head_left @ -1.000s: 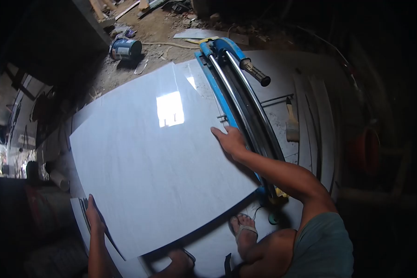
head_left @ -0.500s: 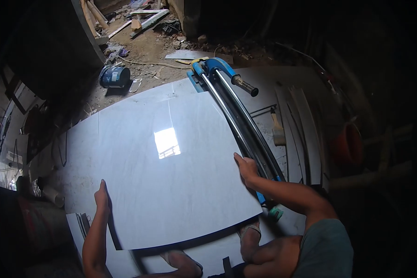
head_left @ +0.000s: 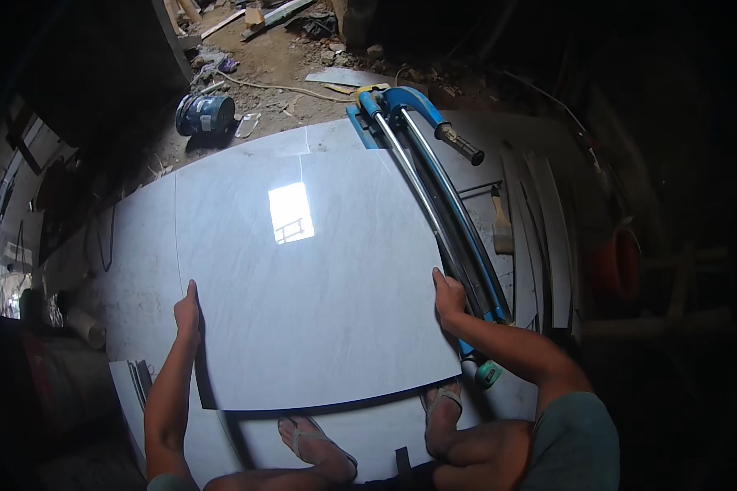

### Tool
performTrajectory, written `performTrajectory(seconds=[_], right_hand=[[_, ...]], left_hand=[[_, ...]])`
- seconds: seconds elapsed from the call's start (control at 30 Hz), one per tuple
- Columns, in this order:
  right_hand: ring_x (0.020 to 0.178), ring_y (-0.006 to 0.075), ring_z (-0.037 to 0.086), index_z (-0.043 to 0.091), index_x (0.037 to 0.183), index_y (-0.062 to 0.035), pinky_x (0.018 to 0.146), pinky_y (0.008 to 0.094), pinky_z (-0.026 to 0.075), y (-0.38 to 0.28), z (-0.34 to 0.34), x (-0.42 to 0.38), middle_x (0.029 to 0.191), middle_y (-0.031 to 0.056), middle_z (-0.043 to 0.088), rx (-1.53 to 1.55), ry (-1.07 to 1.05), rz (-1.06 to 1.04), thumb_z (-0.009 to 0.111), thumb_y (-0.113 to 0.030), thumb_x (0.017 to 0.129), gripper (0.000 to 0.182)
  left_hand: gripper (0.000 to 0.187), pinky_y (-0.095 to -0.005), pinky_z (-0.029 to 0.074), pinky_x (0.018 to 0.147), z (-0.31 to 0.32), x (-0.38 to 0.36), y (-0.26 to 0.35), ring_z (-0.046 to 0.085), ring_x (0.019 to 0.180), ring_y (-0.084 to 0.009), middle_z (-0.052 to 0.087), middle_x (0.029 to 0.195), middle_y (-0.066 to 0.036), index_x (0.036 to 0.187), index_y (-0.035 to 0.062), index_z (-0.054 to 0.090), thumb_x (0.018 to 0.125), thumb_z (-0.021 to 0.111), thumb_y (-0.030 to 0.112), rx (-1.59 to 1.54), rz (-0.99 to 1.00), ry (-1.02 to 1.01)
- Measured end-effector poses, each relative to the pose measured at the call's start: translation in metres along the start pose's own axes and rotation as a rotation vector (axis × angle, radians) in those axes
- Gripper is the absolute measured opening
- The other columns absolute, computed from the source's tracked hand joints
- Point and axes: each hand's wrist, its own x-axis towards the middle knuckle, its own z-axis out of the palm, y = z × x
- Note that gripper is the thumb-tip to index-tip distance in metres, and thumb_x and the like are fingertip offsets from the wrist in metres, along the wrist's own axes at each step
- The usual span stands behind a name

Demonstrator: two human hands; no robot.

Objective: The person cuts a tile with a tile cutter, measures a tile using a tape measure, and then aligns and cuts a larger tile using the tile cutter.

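Note:
A large, glossy, pale grey tile (head_left: 319,311) lies in front of me, its near edge raised above the floor with a dark shadow under it. My left hand (head_left: 187,313) is closed on the tile's left edge, thumb along the top. On the opposite edge my right hand (head_left: 449,296) grips the tile, fingers partly hidden beneath it. Right beside the tile stands a blue manual tile cutter (head_left: 453,217) with twin metal rails and a black-gripped handle (head_left: 463,145) at its far end.
To the right lie a paintbrush (head_left: 501,225), narrow tile strips (head_left: 553,245) and a red bucket (head_left: 622,263). A green tape measure (head_left: 488,374) sits by the cutter's near end. A blue bucket (head_left: 205,114) lies at the far left, near rubble. My sandalled feet (head_left: 315,442) are below the tile.
The tile's near edge has shifted away from my body, with both hands still on it. More of my left foot shows. The camera view has turned slightly.

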Motion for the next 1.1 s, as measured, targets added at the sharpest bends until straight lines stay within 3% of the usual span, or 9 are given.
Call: performTrajectory(seconds=[0.2, 0.3, 0.37, 0.57, 0.7, 0.8, 0.87, 0.97, 1.1], right_hand=[[0.083, 0.0229, 0.054, 0.065, 0.089, 0.007, 0.08, 0.0387, 0.044, -0.006, -0.004, 0.004, 0.085, 0.0173, 0.063, -0.074, -0.037, 0.031, 0.061, -0.044, 0.096, 0.051], [0.098, 0.0222, 0.062, 0.066, 0.109, 0.0077, 0.09, 0.0347, 0.046, -0.003, -0.002, 0.001, 0.1, 0.0179, 0.07, 0.017, -0.029, 0.015, 0.064, -0.037, 0.094, 0.047], [0.111, 0.0307, 0.063, 0.061, 0.125, 0.0084, 0.098, 0.037, 0.046, 0.013, -0.004, 0.007, 0.119, 0.0225, 0.068, 0.244, -0.182, -0.008, 0.068, -0.033, 0.09, 0.054], [0.127, 0.0252, 0.054, 0.042, 0.143, 0.0107, 0.107, 0.0317, 0.041, 0.001, -0.032, -0.018, 0.14, 0.0204, 0.055, 0.243, -0.236, -0.006, 0.07, -0.026, 0.09, 0.071], [0.126, 0.025, 0.055, 0.046, 0.142, 0.0061, 0.107, 0.0322, 0.041, 0.016, -0.034, -0.03, 0.14, 0.0194, 0.055, 0.44, -0.207, 0.003, 0.069, -0.023, 0.091, 0.063], [0.115, 0.0209, 0.058, 0.056, 0.13, 0.0001, 0.096, 0.0324, 0.047, 0.007, -0.059, -0.071, 0.13, 0.0151, 0.06, 0.132, -0.143, -0.264, 0.069, -0.021, 0.092, 0.046], [0.092, 0.0249, 0.064, 0.062, 0.105, -0.0024, 0.077, 0.037, 0.05, 0.007, -0.077, -0.103, 0.108, 0.0143, 0.064, 0.0, -0.215, -0.569, 0.074, -0.02, 0.089, 0.027], [0.065, 0.0139, 0.06, 0.063, 0.068, -0.0021, 0.059, 0.0311, 0.047, 0.026, -0.088, -0.142, 0.068, 0.0071, 0.06, 0.0, -0.832, -0.213, 0.069, -0.032, 0.094, 0.04], [0.069, 0.0147, 0.066, 0.064, 0.109, 0.0006, 0.051, 0.036, 0.053, 0.036, -0.074, -0.163, 0.088, 0.0076, 0.067, -0.043, -1.216, 0.725, 0.068, -0.039, 0.093, 0.043]], left_hand=[[0.085, -0.0425, 0.05, 0.07, 0.011, 0.013, -0.01, 0.061, 0.08, -0.0265, 0.069, 0.087, -0.019, 0.104, -0.014, 0.066, 0.098, 0.042, 0.067, 0.051, -0.016, 0.016], [0.086, -0.0413, 0.051, 0.078, 0.013, 0.009, -0.003, 0.063, 0.089, -0.0272, 0.07, 0.098, -0.019, 0.112, -0.0139, 0.065, 0.098, 0.043, 0.067, -0.135, -0.073, -0.053], [0.083, -0.0334, 0.046, 0.102, 0.006, -0.02, 0.032, 0.057, 0.119, -0.0261, 0.062, 0.13, -0.018, 0.134, -0.0124, 0.053, 0.1, 0.044, 0.063, -0.223, -0.167, -0.133], [0.075, -0.0353, 0.038, 0.112, -0.001, -0.036, 0.059, 0.046, 0.133, -0.0268, 0.048, 0.148, -0.014, 0.148, -0.0048, 0.039, 0.104, 0.04, 0.055, -0.351, -0.264, -0.308], [0.075, -0.0361, 0.036, 0.114, -0.001, -0.023, 0.05, 0.044, 0.135, -0.027, 0.047, 0.15, -0.013, 0.15, -0.0034, 0.038, 0.104, 0.04, 0.056, -0.397, -0.292, -0.35], [0.074, -0.0374, 0.03, 0.118, -0.006, -0.014, 0.046, 0.038, 0.139, -0.0269, 0.039, 0.155, -0.014, 0.153, -0.0031, 0.031, 0.105, 0.038, 0.054, -0.435, -0.338, -0.393], [0.074, -0.0385, 0.025, 0.121, -0.006, -0.02, 0.052, 0.033, 0.143, -0.0269, 0.034, 0.159, -0.014, 0.154, -0.0031, 0.026, 0.106, 0.035, 0.053, -0.43, -0.33, -0.407], [0.075, -0.0394, 0.022, 0.122, -0.005, -0.016, 0.043, 0.029, 0.145, -0.0285, 0.03, 0.16, -0.015, 0.155, -0.0029, 0.022, 0.106, 0.031, 0.054, -0.371, -0.246, -0.396], [0.076, -0.0403, 0.018, 0.123, -0.001, -0.021, 0.045, 0.024, 0.148, -0.03, 0.025, 0.162, -0.015, 0.156, -0.0028, 0.017, 0.107, 0.027, 0.054, -0.306, -0.193, -0.378]])
